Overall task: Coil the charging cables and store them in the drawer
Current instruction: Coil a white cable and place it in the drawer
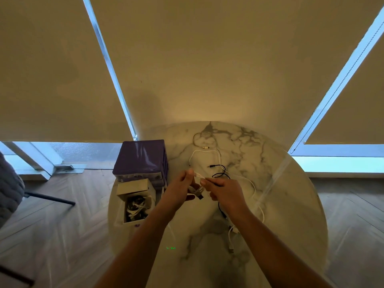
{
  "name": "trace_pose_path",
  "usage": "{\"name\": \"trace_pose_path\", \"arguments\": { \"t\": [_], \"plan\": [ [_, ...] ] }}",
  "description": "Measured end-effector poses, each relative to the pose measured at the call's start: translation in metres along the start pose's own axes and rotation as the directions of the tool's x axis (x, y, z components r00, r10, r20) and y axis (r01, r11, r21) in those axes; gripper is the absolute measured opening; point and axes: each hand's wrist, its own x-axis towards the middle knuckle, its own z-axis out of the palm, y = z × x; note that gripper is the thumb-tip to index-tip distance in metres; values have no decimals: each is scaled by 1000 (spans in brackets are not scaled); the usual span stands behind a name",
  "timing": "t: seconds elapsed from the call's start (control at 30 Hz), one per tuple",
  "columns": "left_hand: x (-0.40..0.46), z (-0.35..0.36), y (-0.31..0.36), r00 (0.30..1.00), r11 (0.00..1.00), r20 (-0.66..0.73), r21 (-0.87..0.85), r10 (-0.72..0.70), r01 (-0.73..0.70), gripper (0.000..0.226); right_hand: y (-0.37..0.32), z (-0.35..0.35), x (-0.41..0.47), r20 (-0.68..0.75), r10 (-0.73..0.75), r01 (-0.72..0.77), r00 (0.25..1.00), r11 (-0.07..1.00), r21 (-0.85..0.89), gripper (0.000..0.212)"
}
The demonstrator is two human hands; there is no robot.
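Both our hands, left (182,187) and right (223,191), pinch the white cable (198,175) between them; the open drawer (136,202) lies just left, nearer our left.

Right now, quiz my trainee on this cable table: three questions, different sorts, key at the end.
1. True or false: the drawer pulled out of the purple organizer already holds cables.
2. Which cable lies loose beyond the hands: A black, B red, C green?
3. Fill in: both the left hand and right hand pinch a ___ cable.

Key: 1 true; 2 A; 3 white.
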Motion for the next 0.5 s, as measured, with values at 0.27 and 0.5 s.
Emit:
{"name": "trace_pose_path", "arguments": {
  "t": [0.27,0.5],
  "plan": [
    [-6,-17,-15,996,996,-53,39,-74,76,41,5,10,-1,103,-208,227,973,948,-224,20],
    [-15,-40,-42,966,936,-130,-306,-221,173,25,17,44,0,206,2,30,979,988,-149,25]
  ]
}}
